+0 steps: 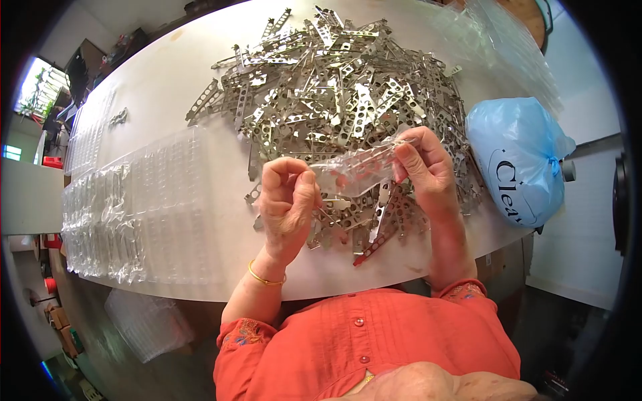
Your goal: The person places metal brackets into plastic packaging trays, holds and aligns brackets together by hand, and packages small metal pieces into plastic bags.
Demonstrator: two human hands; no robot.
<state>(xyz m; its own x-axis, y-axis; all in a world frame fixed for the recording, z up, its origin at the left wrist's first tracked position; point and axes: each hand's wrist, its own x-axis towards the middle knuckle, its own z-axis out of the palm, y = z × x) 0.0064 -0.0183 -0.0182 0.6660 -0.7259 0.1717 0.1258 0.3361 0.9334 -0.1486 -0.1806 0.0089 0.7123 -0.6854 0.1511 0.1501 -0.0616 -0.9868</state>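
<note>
A clear plastic bag (358,172) is stretched between my two hands, above the front part of a big heap of shiny perforated metal strips (348,93). At the bag's left end, my left hand (287,200) is closed, thumb against the curled fingers. My right hand (428,167) pinches the other end between thumb and fingers. Whether a metal strip lies inside the bag is hard to tell through the glare. Below the bag, more strips lie on the white table (227,247).
Clear ribbed trays (167,214) lie at the left, with wrapped clear packets (100,227) on them. A knotted blue bag (518,160) stands at the right edge. Clear plastic sheets (495,50) lie at the back right. Another clear tray (147,321) is below the table's front left edge.
</note>
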